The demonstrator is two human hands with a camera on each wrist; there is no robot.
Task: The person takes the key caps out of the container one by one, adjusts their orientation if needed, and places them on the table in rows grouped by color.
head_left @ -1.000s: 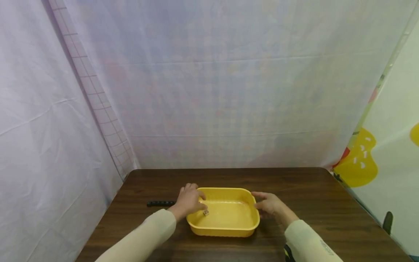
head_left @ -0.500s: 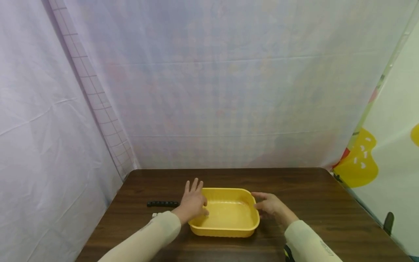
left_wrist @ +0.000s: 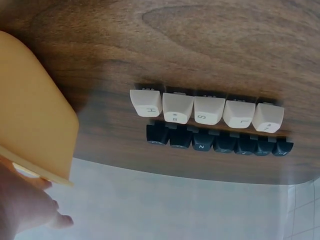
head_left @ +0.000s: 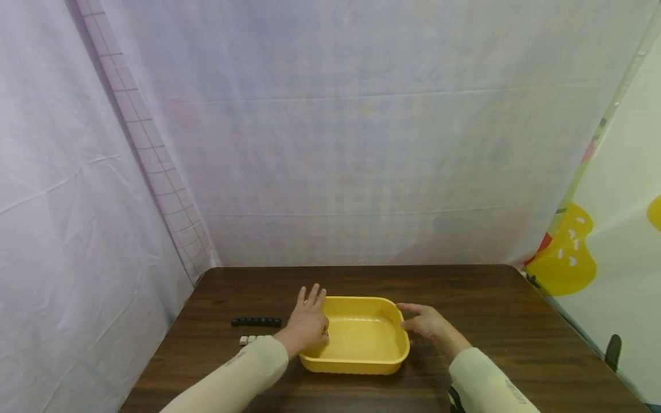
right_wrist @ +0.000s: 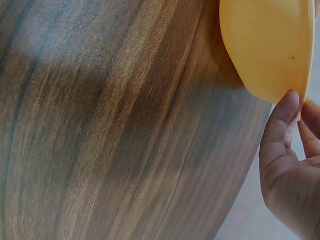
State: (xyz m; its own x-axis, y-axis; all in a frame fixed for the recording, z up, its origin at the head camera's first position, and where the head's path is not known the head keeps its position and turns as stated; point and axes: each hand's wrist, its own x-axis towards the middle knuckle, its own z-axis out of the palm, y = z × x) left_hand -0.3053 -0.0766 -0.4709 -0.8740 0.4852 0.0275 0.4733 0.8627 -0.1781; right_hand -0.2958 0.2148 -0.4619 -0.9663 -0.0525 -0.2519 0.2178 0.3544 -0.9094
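Observation:
A yellow plastic tray [head_left: 364, 335] stands on the dark wooden table. My left hand [head_left: 306, 324] reaches over its left end, thumb and index finger drawn close together low inside it, the other fingers raised. I cannot tell whether a keycap lies between those fingertips. In the left wrist view, part of the left hand [left_wrist: 25, 200] shows beyond the tray rim. My right hand [head_left: 426, 326] holds the tray's right end; in the right wrist view its thumb [right_wrist: 287, 107] presses one side of the rim, with fingers on the other.
Left of the tray lie a row of black keycaps [head_left: 256, 322] and a row of off-white keycaps [left_wrist: 207, 110], partly hidden by the left sleeve in the head view. A pale curtain [head_left: 351, 172] hangs behind the table [head_left: 465, 287].
A keycap seen in the tray at the left fingertips has gone from view. The left hand has shifted slightly right, its thumb and index closing together. My right hand keeps its place.

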